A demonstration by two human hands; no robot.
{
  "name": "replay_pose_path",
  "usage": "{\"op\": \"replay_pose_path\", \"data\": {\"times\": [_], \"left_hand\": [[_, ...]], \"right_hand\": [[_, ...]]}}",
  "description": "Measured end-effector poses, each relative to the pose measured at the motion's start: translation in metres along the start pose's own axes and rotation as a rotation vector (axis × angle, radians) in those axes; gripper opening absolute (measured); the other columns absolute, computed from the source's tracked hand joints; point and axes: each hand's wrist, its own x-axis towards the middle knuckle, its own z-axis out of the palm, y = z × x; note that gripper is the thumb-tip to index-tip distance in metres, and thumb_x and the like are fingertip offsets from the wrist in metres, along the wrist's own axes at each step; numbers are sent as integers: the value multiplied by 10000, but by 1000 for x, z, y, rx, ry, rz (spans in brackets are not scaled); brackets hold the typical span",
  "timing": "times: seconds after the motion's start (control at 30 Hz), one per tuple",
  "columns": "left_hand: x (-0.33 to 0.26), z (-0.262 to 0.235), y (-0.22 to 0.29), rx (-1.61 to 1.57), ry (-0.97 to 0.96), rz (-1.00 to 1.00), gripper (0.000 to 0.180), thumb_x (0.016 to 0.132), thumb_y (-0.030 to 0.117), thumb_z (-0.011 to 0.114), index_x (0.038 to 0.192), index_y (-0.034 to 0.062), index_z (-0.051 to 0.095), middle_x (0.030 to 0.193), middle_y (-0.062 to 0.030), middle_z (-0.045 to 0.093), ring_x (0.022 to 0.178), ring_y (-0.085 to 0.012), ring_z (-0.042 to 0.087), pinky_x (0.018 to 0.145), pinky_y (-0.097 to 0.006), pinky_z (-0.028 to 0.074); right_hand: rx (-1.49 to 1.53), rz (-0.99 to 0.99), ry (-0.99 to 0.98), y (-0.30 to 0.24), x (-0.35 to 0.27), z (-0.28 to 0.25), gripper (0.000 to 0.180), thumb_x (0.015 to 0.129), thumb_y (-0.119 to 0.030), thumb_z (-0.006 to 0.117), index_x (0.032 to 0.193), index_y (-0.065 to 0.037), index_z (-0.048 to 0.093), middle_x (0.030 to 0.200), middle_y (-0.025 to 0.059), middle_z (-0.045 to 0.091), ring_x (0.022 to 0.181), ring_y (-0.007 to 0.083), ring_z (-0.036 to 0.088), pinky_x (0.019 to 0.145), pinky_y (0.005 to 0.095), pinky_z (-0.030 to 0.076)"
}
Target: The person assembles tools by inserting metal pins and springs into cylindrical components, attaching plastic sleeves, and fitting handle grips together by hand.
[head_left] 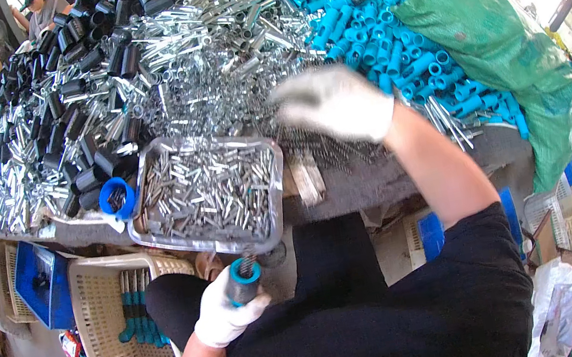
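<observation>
My left hand [223,313], in a white glove, is wrapped round a teal tube [243,281] held upright over my lap. Its open end faces up and something dark and thin sits inside. My right hand [334,105], gloved too, is stretched over the table above the edge of a heap of small shiny metal parts [210,96]. Motion blurs its fingers, so their grip is unclear. Just under that hand lie dark coil springs [334,148]. Nearest to my left hand on the table is a clear plastic tray [277,195] full of short metal pins [208,192].
Teal pipe-like handles [392,45] pile up at the right beside a green sack [480,22]. Black sleeves [77,120] heap at the left, near a small blue cup [117,198]. A cream basket [114,354] holding several teal-handled pieces [139,307] stands by my left leg.
</observation>
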Motion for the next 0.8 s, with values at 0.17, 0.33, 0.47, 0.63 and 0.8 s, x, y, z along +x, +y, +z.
{"op": "replay_pose_path", "data": {"times": [0.17, 0.33, 0.47, 0.63, 0.8], "left_hand": [[22, -31, 38, -239, 67, -48, 344, 684, 55, 792, 940, 5, 568, 745, -38, 598, 614, -119, 562, 565, -248, 444], [22, -78, 36, -344, 33, -79, 396, 607, 32, 831, 908, -26, 581, 709, -79, 618, 586, -165, 586, 543, -282, 470], [25, -89, 37, -279, 71, -50, 369, 598, 80, 869, 845, -26, 616, 710, -65, 632, 627, -154, 597, 590, -286, 473], [28, -91, 42, -307, 66, -83, 363, 604, 67, 865, 858, -17, 620, 745, -52, 641, 656, -140, 592, 619, -279, 472], [26, -87, 45, -224, 51, -154, 365, 626, 98, 857, 890, 13, 619, 797, -37, 641, 723, -131, 590, 681, -280, 471]], "right_hand": [[-925, 234, 384, 202, 78, -110, 267, 850, -224, 542, 1029, -70, 667, 1155, 151, 613, 1063, 332, 592, 914, 432, 487], [-1215, 598, 408, 249, 116, -154, 305, 868, -263, 619, 1127, -103, 641, 1338, 111, 505, 1266, 275, 458, 1001, 445, 410], [-1270, 753, 333, 278, 123, -167, 285, 943, -237, 446, 1126, -144, 645, 1261, 75, 568, 1227, 265, 495, 977, 467, 420], [-1247, 805, 285, 259, 117, -160, 275, 918, -201, 505, 1162, -134, 612, 1220, 111, 580, 1182, 300, 539, 923, 465, 465], [-250, 291, 802, 179, 97, -146, 465, 856, -199, 627, 1261, -27, 477, 1147, 210, 610, 1030, 372, 604, 885, 415, 493]]}}
